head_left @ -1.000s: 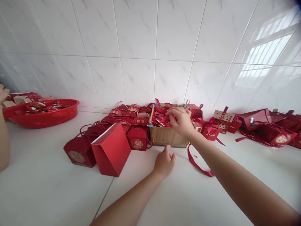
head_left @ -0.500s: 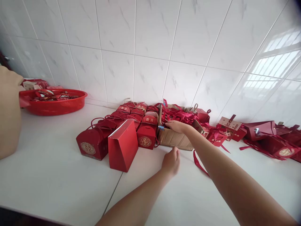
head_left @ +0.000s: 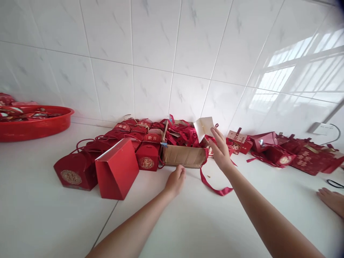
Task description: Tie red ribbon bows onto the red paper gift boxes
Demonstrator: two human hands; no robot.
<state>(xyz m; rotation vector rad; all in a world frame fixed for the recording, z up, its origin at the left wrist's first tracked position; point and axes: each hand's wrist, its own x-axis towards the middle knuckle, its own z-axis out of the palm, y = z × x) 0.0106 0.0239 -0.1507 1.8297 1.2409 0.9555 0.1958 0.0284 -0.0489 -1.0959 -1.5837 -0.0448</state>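
My right hand point(head_left: 221, 148) is raised at the right end of an open cardboard box point(head_left: 185, 156). Its fingertips pinch the edge of a pale, creased piece of card point(head_left: 203, 128), which stands tilted above the box. Tangled dark red ribbons point(head_left: 185, 134) fill the box. Below its front wall, my left hand point(head_left: 176, 181) rests close to the tabletop with curled fingers, and nothing shows in it. One loose red ribbon point(head_left: 215, 188) trails from the box's right corner onto the table.
Left of the box stand several red gift boxes point(head_left: 147, 157), with a plain red box point(head_left: 116, 170) in front. A red basin point(head_left: 34, 125) of small packets sits far left. Red bags point(head_left: 309, 156) line the wall at right. Another person's hand point(head_left: 331, 200) lies at the right edge.
My right hand has come up out of the box, and the pale card now shows at its fingertips. My left hand stays low by the box. The view has swung right.
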